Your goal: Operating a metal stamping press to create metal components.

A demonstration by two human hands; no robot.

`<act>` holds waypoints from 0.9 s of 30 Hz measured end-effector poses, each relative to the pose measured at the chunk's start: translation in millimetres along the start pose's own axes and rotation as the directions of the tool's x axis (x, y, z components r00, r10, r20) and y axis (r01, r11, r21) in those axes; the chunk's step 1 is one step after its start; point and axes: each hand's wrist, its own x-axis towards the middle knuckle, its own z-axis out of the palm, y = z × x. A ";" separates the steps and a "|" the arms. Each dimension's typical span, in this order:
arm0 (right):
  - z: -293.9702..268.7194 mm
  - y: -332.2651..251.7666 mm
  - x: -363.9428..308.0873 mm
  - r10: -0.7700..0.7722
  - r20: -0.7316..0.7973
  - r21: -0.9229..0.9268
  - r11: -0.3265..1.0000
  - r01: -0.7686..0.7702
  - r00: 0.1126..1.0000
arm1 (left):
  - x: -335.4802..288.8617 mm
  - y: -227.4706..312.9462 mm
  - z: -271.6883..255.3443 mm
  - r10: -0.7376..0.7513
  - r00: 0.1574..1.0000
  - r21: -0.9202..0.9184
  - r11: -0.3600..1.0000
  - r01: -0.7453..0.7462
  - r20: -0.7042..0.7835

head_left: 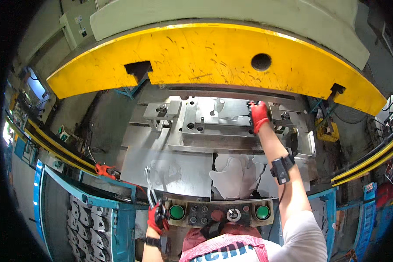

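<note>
My left hand (pixel 158 217), in a red and black glove, is closed round a pair of long metal tongs (pixel 149 183) whose tips point forward over the near sheet. My right hand (pixel 258 115), gloved alike, reaches far forward to the die (pixel 214 130). Its fingers are curled at the right end of a shiny metal sheet (pixel 236 108) lying on the die. That sheet has a rounded cut-out near its left end. Just how the fingertips grip the edge is partly hidden by the glove.
A yellow press beam (pixel 196 52) spans above the die. Clamp blocks (pixel 163 110) flank it. Nearer lie a flat grey sheet (pixel 133 168) and a curved metal piece (pixel 231 177). A control panel (pixel 217 214) with green buttons is before me. Stamped parts (pixel 88 225) fill a blue-framed bin at left.
</note>
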 end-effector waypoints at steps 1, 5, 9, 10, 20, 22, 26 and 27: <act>16.6 -6.2 1.6 -0.034 0.019 0.021 0.999 0.033 0.999 | -11.6 -1.7 -7.0 -0.065 0.995 -0.061 0.996 0.060 -0.077; 33.5 -20.8 17.0 -0.424 -0.004 0.051 0.904 0.424 0.905 | -49.7 -4.6 -9.4 -0.093 0.958 -0.038 0.996 0.086 -0.272; 11.7 -60.0 -7.6 -0.389 0.192 -0.649 0.638 0.414 0.901 | -64.2 -29.3 -30.9 0.010 0.815 0.092 0.994 0.054 -0.579; 1.7 -63.6 -13.4 -0.364 0.223 -0.588 0.689 0.423 0.904 | -58.8 -41.3 -41.9 0.109 0.691 0.209 0.976 0.062 -0.714; -230.9 46.4 -169.6 -0.051 -0.161 -0.088 0.995 0.037 0.986 | -2.7 -123.3 -119.7 0.061 0.752 0.403 0.871 0.282 -0.657; -268.5 136.5 -233.9 0.227 -0.302 -0.213 0.931 -0.298 0.926 | 15.7 -124.6 -108.9 0.105 0.835 0.557 0.789 0.260 -0.540; -283.8 283.4 -377.0 0.576 0.017 -0.131 0.812 -0.569 0.817 | 27.6 -94.0 -62.6 0.052 0.830 0.613 0.700 0.366 -0.556; -272.9 338.9 -413.0 0.680 0.108 -0.068 0.732 -0.677 0.725 | 32.7 -85.6 -42.9 -0.058 0.812 0.536 0.723 0.435 -0.581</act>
